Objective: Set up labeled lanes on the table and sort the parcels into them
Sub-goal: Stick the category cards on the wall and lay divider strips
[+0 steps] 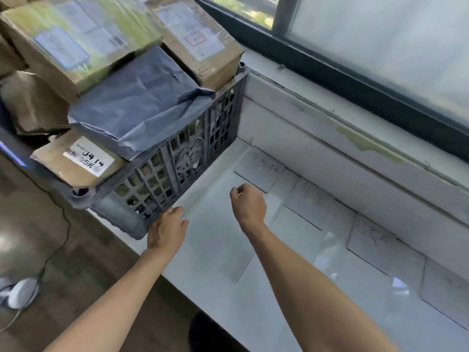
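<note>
Left hand (166, 231), grip flat, rests against the crate (177, 161); right hand (250, 203), grip curled and empty, should lift the topmost grey parcel (137, 107) first.

**Desk setup, quick rundown**

White glossy desk (279, 313) pushed up against the wall under the window. Dark grey slatted crate (177, 168) parked on the left end, near corner hanging a bit past the front edge. White cards (311, 201) laid flat in a row along the back edge, starting just beside the crate. Handwriting on them too blurry to read. Faint thin lines across the top near the cards.
</note>
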Tool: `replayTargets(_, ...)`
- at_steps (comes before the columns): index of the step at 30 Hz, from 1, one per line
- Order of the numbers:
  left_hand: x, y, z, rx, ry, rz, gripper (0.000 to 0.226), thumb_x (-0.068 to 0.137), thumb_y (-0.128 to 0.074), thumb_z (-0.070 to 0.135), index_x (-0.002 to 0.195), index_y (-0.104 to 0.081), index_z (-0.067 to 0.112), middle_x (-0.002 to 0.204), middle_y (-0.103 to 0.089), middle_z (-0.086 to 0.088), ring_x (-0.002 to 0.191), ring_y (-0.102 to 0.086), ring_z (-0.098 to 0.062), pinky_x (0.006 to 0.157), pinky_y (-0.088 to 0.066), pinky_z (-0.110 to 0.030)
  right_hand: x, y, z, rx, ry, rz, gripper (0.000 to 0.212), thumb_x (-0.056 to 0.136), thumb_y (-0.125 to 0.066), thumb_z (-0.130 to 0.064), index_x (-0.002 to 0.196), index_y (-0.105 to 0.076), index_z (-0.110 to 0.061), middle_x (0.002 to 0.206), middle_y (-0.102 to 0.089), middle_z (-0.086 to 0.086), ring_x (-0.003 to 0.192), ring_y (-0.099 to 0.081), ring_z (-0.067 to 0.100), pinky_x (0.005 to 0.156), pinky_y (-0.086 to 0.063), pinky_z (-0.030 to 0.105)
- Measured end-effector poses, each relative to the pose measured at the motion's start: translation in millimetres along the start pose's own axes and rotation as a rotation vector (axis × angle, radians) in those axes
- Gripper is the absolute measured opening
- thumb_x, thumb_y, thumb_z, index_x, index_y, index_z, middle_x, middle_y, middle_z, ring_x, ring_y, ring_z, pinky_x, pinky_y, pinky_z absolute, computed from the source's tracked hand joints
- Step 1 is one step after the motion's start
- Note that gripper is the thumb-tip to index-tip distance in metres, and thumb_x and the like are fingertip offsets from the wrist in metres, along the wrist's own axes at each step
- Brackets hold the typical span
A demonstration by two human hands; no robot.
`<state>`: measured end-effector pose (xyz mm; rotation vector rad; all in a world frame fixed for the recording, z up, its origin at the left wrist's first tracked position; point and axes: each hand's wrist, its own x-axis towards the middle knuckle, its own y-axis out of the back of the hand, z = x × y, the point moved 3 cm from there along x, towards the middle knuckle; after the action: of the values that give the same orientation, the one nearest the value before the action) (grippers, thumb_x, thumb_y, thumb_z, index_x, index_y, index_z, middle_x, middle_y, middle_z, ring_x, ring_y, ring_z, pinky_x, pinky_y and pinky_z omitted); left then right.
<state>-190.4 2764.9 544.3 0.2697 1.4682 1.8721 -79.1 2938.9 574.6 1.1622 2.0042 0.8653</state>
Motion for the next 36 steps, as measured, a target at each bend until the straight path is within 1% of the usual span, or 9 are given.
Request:
replayTargets(2,6,-10,-2,-0.043,-0.007,0.007,0.033,0.099,-0.055,0.019,0.130,-0.060,0.011,0.127,-0.063,-0.008,0.110,-0.063,-0.030,0.083,-0.053,-0.042,17,-14,-6,0.003,-0.026,-0.009,0.033,0.097,-0.050,-0.029,0.086,-0.068,-0.004,0.081,-0.070,0.008,0.076,-0.066,0.027,0.064,-0.050,0.034)
replayTargets(6,13,-26,-5,-0.075,-0.004,0.059,0.030,0.101,-0.050,0.014,0.128,-0.064,0.013,0.121,-0.067,-0.005,0.109,-0.062,-0.025,0.082,-0.051,-0.039,56,-34,-14,0.037,-0.077,-0.021,0.036,0.097,-0.046,-0.027,0.082,-0.065,0.000,0.079,-0.072,0.012,0.077,-0.067,0.031,0.069,-0.055,0.037)
replayTargets(11,14,-29,-7,-0.117,-0.042,0.119,0.024,0.099,-0.055,0.010,0.117,-0.071,0.006,0.107,-0.072,-0.007,0.096,-0.067,-0.025,0.071,-0.054,-0.035,94,-46,-25,0.043,-0.095,-0.018,0.053,0.102,-0.047,-0.040,0.081,-0.066,0.005,0.081,-0.074,0.014,0.077,-0.068,0.033,0.072,-0.056,0.038)
replayTargets(14,15,-29,-6,-0.132,-0.068,0.120,0.020,0.096,-0.060,0.006,0.112,-0.073,0.003,0.099,-0.073,-0.009,0.088,-0.069,-0.026,0.065,-0.055,-0.035,104,-52,-29,0.032,-0.123,-0.018,0.044,0.098,-0.050,-0.033,0.075,-0.066,0.002,0.081,-0.074,0.012,0.077,-0.068,0.032,0.071,-0.056,0.037)
replayTargets(16,16,-29,-6,-0.156,-0.075,0.113,0.022,0.096,-0.059,0.005,0.113,-0.072,0.003,0.101,-0.074,-0.009,0.091,-0.069,-0.028,0.068,-0.057,-0.037,107,-53,-32,0.030,-0.131,-0.013,0.034,0.092,-0.051,-0.023,0.069,-0.060,0.000,0.081,-0.074,0.014,0.077,-0.068,0.035,0.067,-0.055,0.035)
replayTargets(21,17,-28,-6,-0.170,-0.072,0.122,0.021,0.095,-0.061,0.004,0.113,-0.072,0.002,0.102,-0.074,-0.009,0.091,-0.070,-0.028,0.069,-0.058,-0.038,110,-55,-37,0.030,-0.137,-0.010,0.029,0.088,-0.054,-0.020,0.078,-0.067,0.004,0.080,-0.073,0.015,0.068,-0.063,0.032,0.057,-0.044,0.030)
replayTargets(25,19,-27,-8,-0.161,-0.068,0.124,0.021,0.095,-0.061,0.004,0.113,-0.072,0.003,0.102,-0.074,-0.009,0.091,-0.070,-0.028,0.069,-0.058,-0.039,111,-57,-39,0.009,-0.126,-0.022,0.029,0.088,-0.054,-0.020,0.083,-0.070,0.004,0.083,-0.074,0.016,0.079,-0.068,0.035,0.065,-0.054,0.036)
replayTargets(30,21,-25,-12,-0.175,-0.051,0.147,0.021,0.095,-0.061,0.003,0.113,-0.072,0.002,0.103,-0.074,-0.011,0.092,-0.070,-0.030,0.068,-0.057,-0.039,111,-59,-42,-0.003,-0.125,-0.017,0.030,0.088,-0.052,-0.019,0.084,-0.071,0.004,0.084,-0.074,0.017,0.079,-0.068,0.035,0.067,-0.056,0.036)
replayTargets(36,23,-26,-16,-0.150,-0.056,0.162,0.020,0.094,-0.062,0.002,0.111,-0.072,0.003,0.100,-0.074,-0.011,0.087,-0.070,-0.029,0.064,-0.053,-0.034,111,-59,-43,-0.012,-0.133,0.012,0.027,0.087,-0.054,-0.017,0.078,-0.066,0.005,0.074,-0.068,0.016,0.061,-0.051,0.030,0.055,-0.038,0.030)
